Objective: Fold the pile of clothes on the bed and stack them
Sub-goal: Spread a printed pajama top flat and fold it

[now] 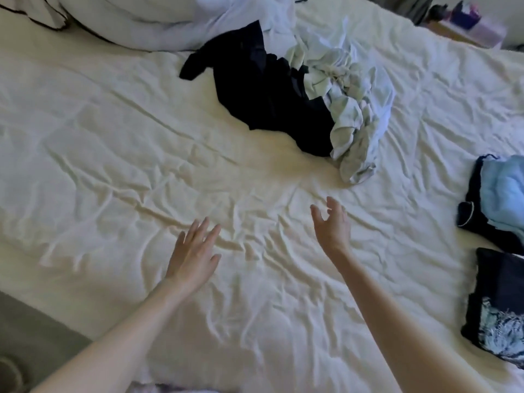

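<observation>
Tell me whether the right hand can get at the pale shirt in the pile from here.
Probably yes. The right hand is open and empty, and only bare sheet lies between it and the pale shirt, whose near end trails towards it.

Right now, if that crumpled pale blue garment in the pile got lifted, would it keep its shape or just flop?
The pale blue garment would probably flop: it lies bunched in soft, deep folds. It looks thin, so likely light. Its edge rests against the dark garment, so lifting it may drag that along. Both hands are empty.
</observation>
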Motion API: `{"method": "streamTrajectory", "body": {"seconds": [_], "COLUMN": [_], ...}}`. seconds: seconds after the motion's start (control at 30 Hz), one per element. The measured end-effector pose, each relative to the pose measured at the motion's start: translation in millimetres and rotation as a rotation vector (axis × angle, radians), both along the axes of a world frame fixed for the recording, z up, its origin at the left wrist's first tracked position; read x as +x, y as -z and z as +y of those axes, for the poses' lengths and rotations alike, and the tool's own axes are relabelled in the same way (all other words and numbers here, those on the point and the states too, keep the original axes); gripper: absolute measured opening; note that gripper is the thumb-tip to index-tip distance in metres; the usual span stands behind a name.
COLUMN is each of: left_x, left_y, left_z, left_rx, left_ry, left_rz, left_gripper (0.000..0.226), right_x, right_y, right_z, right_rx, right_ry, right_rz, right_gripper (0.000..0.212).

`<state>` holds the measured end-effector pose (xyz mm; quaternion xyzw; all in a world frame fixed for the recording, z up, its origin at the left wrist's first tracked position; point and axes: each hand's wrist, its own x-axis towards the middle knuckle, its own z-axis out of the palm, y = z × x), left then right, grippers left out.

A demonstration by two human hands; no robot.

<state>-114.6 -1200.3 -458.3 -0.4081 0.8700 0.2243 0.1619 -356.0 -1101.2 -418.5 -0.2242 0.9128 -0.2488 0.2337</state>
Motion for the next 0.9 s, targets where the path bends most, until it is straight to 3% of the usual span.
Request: {"method": "streamTrajectory", "body": {"seconds": [0.17, 0.37, 0.57, 0.67, 0.9], "left_x": [-44, -49, -47, -48, -49], "left_y": [83, 132, 142, 142, 124], "left_z": [-60, -67, -67, -69, -89], "left_rx": [0.115, -0.007, -0.046, -0.037, 0.186], "left_ry": [0.094, 0.110, 0.123, 0.128, 0.149], "left_rz": [-0.252, -0.295, -0.238, -0.244, -0.221], "left_gripper": [0.102, 0.122, 0.124, 0.124, 0.117], "right_x": [-72, -128, -157, -143, -12], "right_y": [65, 102, 103, 93, 73], "right_z": [-50, -117, -148, -151, -98], "right_rx": [0.061, -0.032, -0.163, -0.251, -0.448], "right_ry": [0.211, 0.388, 0.605, 0.685, 0.637], "right_rz": [-0.017, 0.055, 0.156, 0.146, 0.163], "right_gripper": [0.057, 0.064, 0.016, 0.034, 0.029]}}
